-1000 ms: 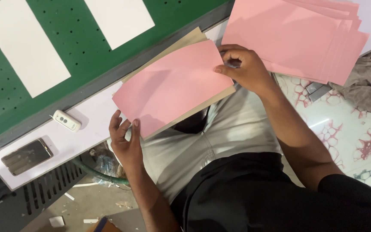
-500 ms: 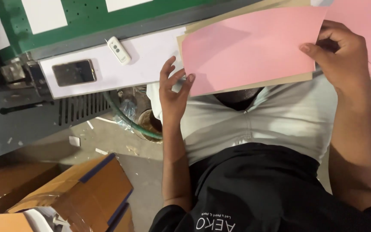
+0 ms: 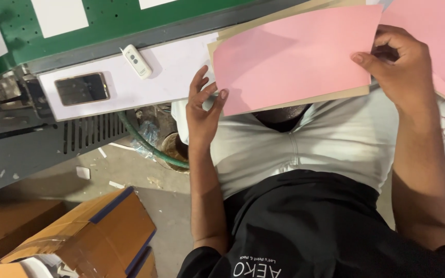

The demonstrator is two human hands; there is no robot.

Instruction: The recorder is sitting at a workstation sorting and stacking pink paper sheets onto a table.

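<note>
Since half a second ago very little has shifted: my view has dropped slightly, so more of the brown cardboard boxes with blue tape (image 3: 104,231) shows, down on the floor well away from the sheet. The large pink paper sheet (image 3: 294,54) lies across my lap on a tan backing board (image 3: 284,18) of the same shape, tilted up toward its far right corner. My left hand (image 3: 202,105) is at the sheet's lower left corner, fingers spread and only the fingertips touching the edge, which looks like steadying rather than a clamp. My right hand (image 3: 400,67) is closed on the sheet's right edge, thumb on top and fingers curled, pinching it so the corner stays put. Beyond that edge a stack of more pink sheets (image 3: 439,31) fans out. Left of the sheet, a white ledge (image 3: 171,67) carries a small white remote (image 3: 137,61) and a dark smartphone (image 3: 82,88); above them runs a green perforated table (image 3: 114,18).
</note>
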